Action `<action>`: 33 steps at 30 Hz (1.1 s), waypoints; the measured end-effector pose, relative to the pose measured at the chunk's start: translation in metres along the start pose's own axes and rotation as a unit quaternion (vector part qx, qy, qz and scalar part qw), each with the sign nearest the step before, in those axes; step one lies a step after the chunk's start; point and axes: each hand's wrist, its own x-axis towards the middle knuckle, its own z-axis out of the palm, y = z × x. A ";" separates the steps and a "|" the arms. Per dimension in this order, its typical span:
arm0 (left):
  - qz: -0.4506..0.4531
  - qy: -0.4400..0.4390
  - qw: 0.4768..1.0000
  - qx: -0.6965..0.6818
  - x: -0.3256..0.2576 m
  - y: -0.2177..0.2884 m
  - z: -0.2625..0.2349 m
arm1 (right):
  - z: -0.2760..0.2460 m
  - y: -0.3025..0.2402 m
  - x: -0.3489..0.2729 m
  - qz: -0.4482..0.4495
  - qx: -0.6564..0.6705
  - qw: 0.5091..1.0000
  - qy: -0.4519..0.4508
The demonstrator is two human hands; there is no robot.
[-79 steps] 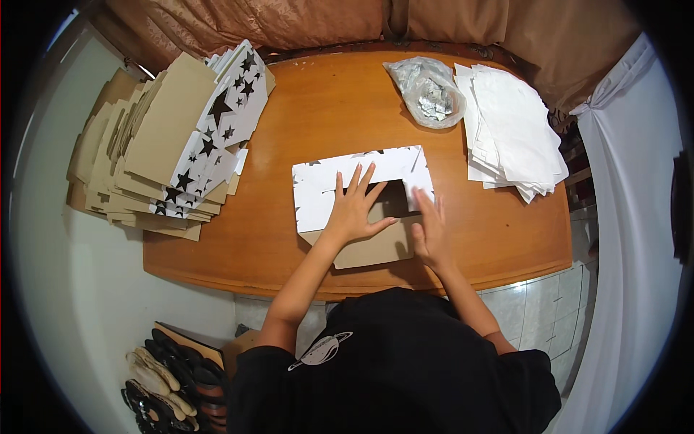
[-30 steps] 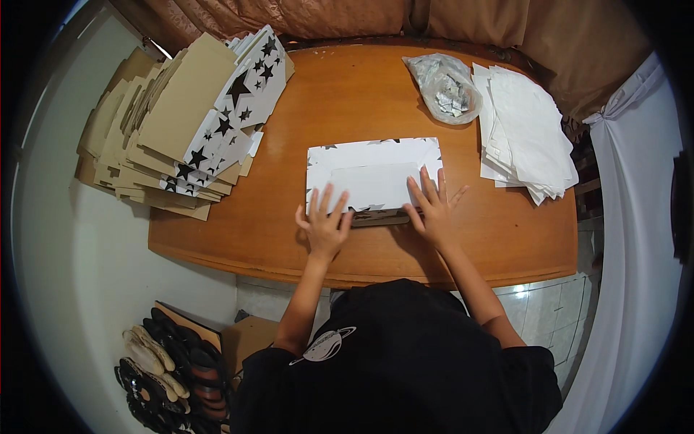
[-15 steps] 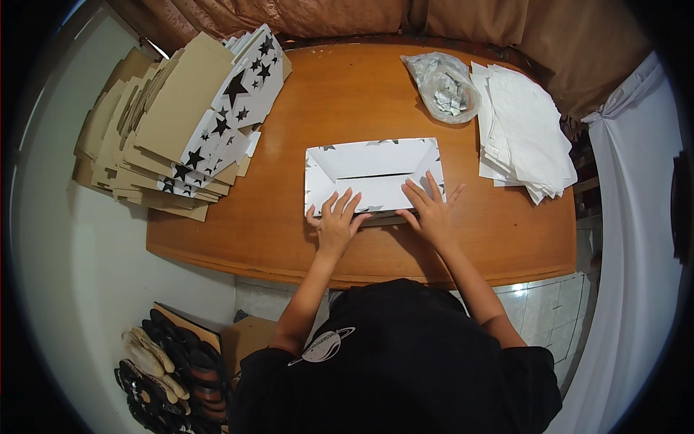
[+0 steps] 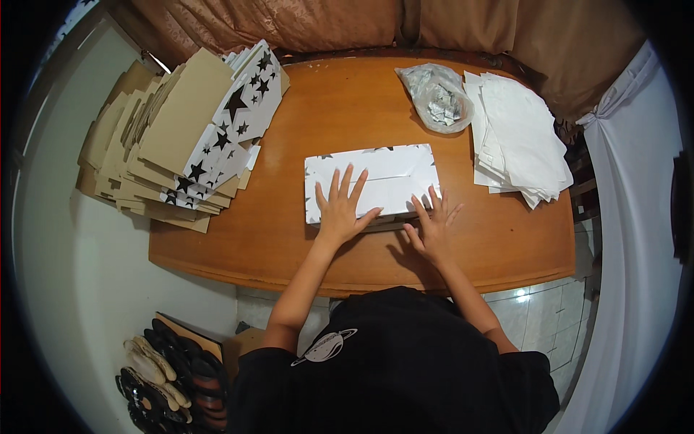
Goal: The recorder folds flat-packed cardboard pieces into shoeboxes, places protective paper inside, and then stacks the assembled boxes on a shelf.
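A white cardboard box (image 4: 394,165) with dark star prints along its edges sits in the middle of the wooden table, its top flaps lying flat and meeting at a seam. My left hand (image 4: 339,210) rests over the left part of the box top, fingers spread. At the front right corner is my right hand (image 4: 434,226), its fingers apart and the tips over the box's near edge; whether they touch it I cannot tell. Neither hand grips anything.
A stack of flattened cardboard boxes (image 4: 181,119), some star-printed, fills the table's left side. Toward the back right lie a clear plastic bag (image 4: 437,98) of small packets and a pile of white paper sheets (image 4: 520,137). Shoes (image 4: 173,376) stand at the lower left.
The box's top flaps have gone from sunken with an open slit to flat and closed. My left hand has moved forward onto the top; my right has drawn back toward the near edge.
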 end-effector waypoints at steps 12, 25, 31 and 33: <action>-0.088 -0.128 0.987 -0.042 0.017 0.000 0.009 | 0.018 -0.019 0.055 0.041 -0.051 0.995 -0.073; 0.270 -0.246 0.931 0.008 0.136 0.055 0.023 | -0.016 0.011 -0.021 0.186 0.123 0.972 0.073; 0.282 -0.288 0.914 0.040 0.149 0.062 0.033 | -0.002 0.005 -0.037 0.184 0.158 0.968 0.058; 0.285 -0.278 0.917 0.021 0.150 0.063 0.034 | -0.001 0.005 -0.037 0.193 0.158 0.967 0.052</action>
